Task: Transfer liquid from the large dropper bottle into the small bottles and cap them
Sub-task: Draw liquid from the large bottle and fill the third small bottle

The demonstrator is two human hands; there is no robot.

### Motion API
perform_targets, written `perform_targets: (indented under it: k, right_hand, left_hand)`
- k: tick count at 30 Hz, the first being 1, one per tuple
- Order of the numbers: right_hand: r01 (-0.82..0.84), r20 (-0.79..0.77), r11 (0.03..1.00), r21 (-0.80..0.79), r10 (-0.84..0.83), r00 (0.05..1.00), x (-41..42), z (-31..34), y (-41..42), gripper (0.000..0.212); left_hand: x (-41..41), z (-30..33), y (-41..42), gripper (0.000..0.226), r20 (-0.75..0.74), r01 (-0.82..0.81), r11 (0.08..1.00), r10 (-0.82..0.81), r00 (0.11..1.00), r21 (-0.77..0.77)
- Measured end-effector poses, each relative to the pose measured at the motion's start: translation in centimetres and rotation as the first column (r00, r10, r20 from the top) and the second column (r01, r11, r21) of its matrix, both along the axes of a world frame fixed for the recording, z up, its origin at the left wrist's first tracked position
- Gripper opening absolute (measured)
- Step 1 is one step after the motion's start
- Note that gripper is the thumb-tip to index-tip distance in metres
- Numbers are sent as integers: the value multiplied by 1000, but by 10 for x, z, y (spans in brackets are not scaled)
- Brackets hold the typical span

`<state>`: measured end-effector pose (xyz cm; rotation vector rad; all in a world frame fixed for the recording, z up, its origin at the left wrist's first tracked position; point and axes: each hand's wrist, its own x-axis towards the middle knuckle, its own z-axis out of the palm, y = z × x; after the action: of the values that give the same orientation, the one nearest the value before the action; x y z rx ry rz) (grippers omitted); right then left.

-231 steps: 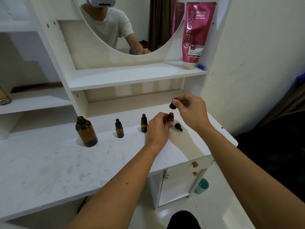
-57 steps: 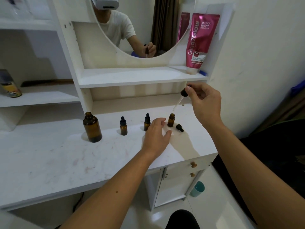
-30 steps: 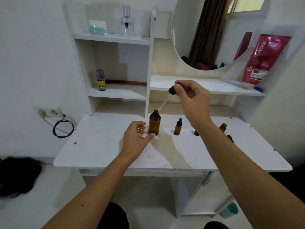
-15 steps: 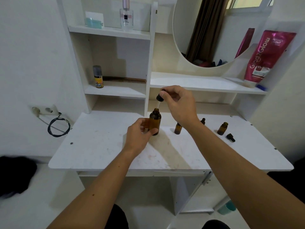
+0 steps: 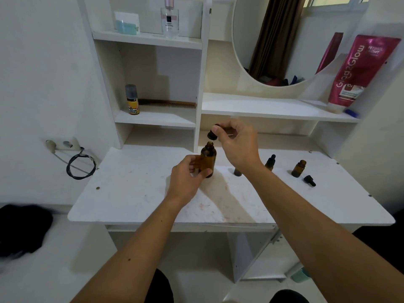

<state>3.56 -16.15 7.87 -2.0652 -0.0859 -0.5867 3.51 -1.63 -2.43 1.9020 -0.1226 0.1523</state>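
Large dropper bottle (image 5: 208, 159) stands upright on the desk (image 5: 140, 189); my left hand (image 5: 185, 180) grips its body. Directly above its neck, my right hand (image 5: 237, 145) pinches the dropper cap (image 5: 212, 134), pipette axis vertical, entering the mouth.

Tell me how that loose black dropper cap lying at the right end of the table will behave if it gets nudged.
The dropper cap lies on its side, so it will probably roll in a curve, being tapered. It looks small and light, so a slight touch may send it toward the table edge.
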Motion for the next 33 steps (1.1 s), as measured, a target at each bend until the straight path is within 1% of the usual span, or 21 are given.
perform_targets:
  k: [6,10,13,17,20,22,28,33]
  right_hand:
    - [-43,83,996,72,37,996,-5,12,1,15]
    - [-24,180,993,117,3,984,-10,29,-2,16]
    - [-12,224,987,157,-24,974,-14,39,-10,15]
    - [4,232,987,160,-41,972,-23,42,-29,16]
    - [17,226,985,174,-57,972,-32,37,-49,16]
    - [35,220,981,189,-78,972,-39,33,-64,17]
    - [87,190,962,260,-139,972,-61,19,-102,13]
    - [146,173,956,255,-194,966,-75,12,-139,11]
  left_hand:
    - [-4,3,-1,51,-2,6,1000,-6,1000,11]
    - [-5,3,-3,51,7,-17,998,16,1000,54]
    - [-8,0,-4,54,14,-30,996,29,999,90]
    - [-13,-3,-5,68,47,-108,988,103,994,109]
    - [-19,-3,-7,64,71,-191,979,186,980,72]
    - [-24,-3,-10,59,74,-207,977,203,976,53]
    - [-42,-7,-37,51,93,-157,987,154,984,24]
    - [-51,-8,-81,52,91,-42,999,42,995,0]
